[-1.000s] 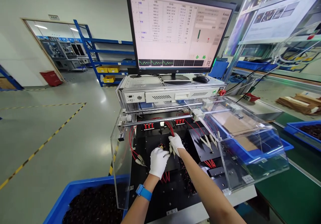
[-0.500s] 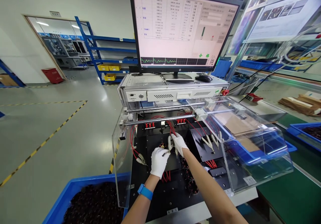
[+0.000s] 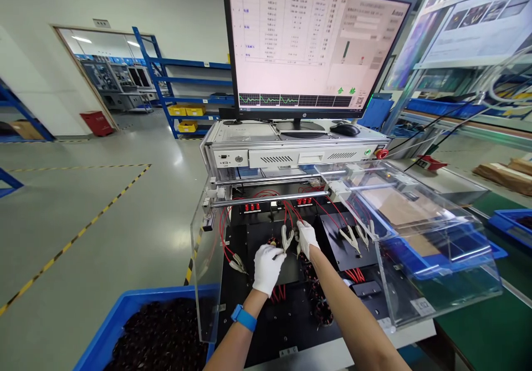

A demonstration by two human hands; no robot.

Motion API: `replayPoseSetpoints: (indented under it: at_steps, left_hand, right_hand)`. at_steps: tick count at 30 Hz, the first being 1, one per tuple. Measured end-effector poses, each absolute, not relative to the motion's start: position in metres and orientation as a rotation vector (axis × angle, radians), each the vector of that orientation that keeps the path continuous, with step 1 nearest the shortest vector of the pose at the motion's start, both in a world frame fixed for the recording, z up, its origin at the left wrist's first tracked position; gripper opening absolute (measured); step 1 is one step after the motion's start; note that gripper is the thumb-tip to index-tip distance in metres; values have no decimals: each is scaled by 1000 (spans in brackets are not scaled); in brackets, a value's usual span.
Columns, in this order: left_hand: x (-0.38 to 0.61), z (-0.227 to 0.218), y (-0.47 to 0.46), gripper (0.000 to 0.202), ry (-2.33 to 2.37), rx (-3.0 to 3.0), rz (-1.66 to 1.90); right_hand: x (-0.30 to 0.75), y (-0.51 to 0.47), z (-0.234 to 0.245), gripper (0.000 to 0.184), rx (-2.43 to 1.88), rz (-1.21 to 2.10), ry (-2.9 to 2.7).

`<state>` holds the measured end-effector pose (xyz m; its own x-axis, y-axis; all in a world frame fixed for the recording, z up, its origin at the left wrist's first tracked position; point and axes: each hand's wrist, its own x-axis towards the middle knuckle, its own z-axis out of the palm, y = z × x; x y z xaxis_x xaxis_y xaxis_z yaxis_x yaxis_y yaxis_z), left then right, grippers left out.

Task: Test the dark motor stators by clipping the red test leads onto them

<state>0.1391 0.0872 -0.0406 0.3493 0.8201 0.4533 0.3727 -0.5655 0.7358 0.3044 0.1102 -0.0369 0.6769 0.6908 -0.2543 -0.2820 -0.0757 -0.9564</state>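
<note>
Both my hands wear white gloves and work over a black test fixture [image 3: 291, 310]. My left hand [image 3: 266, 267], with a blue wrist strap [image 3: 244, 317], pinches a small dark coil part [image 3: 272, 243] on the fixture plate. My right hand [image 3: 307, 238] grips a metal test clip [image 3: 286, 237] on a red lead right beside that part. More metal clips [image 3: 351, 239] on red wires lie to the right, and another clip [image 3: 238, 261] lies at the left.
A clear acrylic guard [image 3: 415, 238] covers the fixture's right side, and an acrylic panel [image 3: 203, 271] stands at its left. A large monitor [image 3: 316, 44] sits on a tester box [image 3: 291, 149]. A blue bin of dark parts [image 3: 149, 332] is at lower left. Blue bins [image 3: 513, 221] lie right.
My right hand has lifted the test clip slightly up and away from the part while the left hand stays on the part. The view has shifted a little to the left.
</note>
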Motion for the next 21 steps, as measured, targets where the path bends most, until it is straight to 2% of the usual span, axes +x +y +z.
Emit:
replayPoseSetpoints:
  at_steps: [10, 21]
  left_hand:
    - [139, -42, 87, 7, 1074, 2124, 1110]
    - [140, -42, 86, 8, 1051, 2174, 1082]
  right_hand:
    - [304, 112, -34, 20, -1452, 865, -322]
    - [304, 111, -36, 33, -1535, 760, -442]
